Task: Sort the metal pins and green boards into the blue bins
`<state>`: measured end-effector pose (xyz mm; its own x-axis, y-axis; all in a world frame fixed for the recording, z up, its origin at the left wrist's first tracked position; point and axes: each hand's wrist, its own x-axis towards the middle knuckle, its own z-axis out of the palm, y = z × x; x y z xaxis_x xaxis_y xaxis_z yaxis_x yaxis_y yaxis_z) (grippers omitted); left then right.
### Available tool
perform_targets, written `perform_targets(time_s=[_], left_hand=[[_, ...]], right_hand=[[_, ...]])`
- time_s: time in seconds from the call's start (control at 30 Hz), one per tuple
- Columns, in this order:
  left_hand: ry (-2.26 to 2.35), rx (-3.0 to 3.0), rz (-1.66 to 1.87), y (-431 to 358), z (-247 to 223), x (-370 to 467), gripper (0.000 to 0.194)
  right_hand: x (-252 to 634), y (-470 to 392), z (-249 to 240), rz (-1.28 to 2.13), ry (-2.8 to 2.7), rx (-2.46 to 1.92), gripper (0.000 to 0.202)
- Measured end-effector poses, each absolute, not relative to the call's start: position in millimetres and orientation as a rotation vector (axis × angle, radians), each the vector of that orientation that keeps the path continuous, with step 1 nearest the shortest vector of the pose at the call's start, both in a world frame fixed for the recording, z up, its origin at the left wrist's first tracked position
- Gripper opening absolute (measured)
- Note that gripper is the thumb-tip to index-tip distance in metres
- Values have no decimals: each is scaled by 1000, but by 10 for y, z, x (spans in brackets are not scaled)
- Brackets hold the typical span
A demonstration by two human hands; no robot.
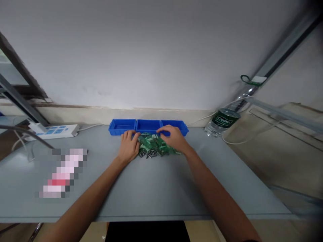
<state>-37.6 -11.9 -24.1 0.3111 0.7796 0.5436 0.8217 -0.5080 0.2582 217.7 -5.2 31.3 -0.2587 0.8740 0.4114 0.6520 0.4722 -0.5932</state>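
Observation:
A heap of small parts [151,144], green flat pieces mixed with dark metallic pin-like ones, lies on the grey table. My left hand [129,146] rests at the heap's left edge, palm down, its fingers loosely bent and apart near the front of the blue bins. Over the heap's right side is my right hand [174,137], thumb and index finger curved towards each other with a small gap; no part shows between them. Three joined blue bins, a left one [123,126], a middle one [148,125] and a right one [180,125], stand just behind the heap.
A white power strip [58,131] with a plug and cables sits at the back left. Nearer lies a pixelated pinkish object [65,171]. At the back right, a large water bottle [223,121] leans by a metal frame, with a white cable around it. The wall rises behind the bins.

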Motion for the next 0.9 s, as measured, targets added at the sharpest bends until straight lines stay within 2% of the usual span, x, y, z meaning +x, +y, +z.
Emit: perform_targets(time_s=[0.07, 0.1, 0.17, 0.27, 0.37, 0.43, 0.5, 0.67, 0.8, 0.9], left_hand=[[-1485, -2498, -990, -104, -207, -335, 36], [-1481, -2501, -1013, -93, -190, -316, 35], [-1491, -2506, -1064, -63, -163, -282, 33], [-1506, -2512, -1180, -27, -151, -261, 31], [-1499, -2530, -1311, -34, -176, -283, 29], [-1496, -2550, -1352, -58, -199, -308, 27], [-1489, -2575, -1373, -87, -212, -327, 25], [-1496, -2583, -1418, -128, -190, -347, 25], [-1556, -2515, -1457, -119, -188, -394, 27], [-1576, -2473, -1465, -105, -198, -440, 26]], right_hand=[[2425, -94, 329, 491, -2120, -1417, 25], [2536, -116, 322, 557, -2195, -1453, 28], [2701, -149, 282, 643, -2284, -1542, 51], [2810, -154, 200, 673, -2263, -1574, 58], [2873, -130, 163, 780, -2162, -1589, 46], [2906, -120, 172, 837, -2020, -1575, 30], [2874, -108, 197, 790, -1813, -1489, 19], [2284, 12, 253, 509, -1404, -1181, 23], [1747, 97, 265, 486, -1525, -1126, 16], [1699, 55, 214, 329, -1669, -1127, 15]])
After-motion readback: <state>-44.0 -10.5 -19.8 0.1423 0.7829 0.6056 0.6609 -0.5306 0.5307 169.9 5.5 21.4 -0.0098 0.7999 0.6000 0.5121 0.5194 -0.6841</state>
